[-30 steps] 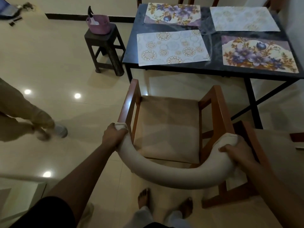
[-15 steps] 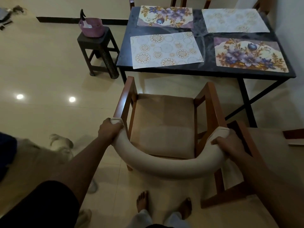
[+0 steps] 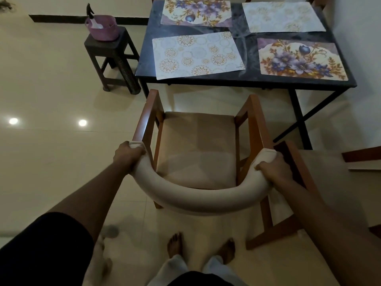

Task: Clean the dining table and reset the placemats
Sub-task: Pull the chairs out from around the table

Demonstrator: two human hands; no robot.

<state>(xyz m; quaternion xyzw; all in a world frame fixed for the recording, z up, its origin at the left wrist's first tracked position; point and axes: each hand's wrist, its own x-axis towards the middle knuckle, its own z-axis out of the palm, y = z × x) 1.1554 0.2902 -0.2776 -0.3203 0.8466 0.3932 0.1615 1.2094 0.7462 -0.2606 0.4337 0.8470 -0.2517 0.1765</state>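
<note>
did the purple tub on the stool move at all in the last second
No. The purple tub sits on the dark stool as before, just left of the table and its near corner. Only the camera view shifted.

The chair [image 3: 198, 149] blocks the table [image 3: 249, 58] front; stool [image 3: 112, 48] stands at its left.

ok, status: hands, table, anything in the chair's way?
Gripping the chair backrest: left hand and right hand, one at each end. Four placemats flat on the dining table. A second chair close beside on the right.
</note>
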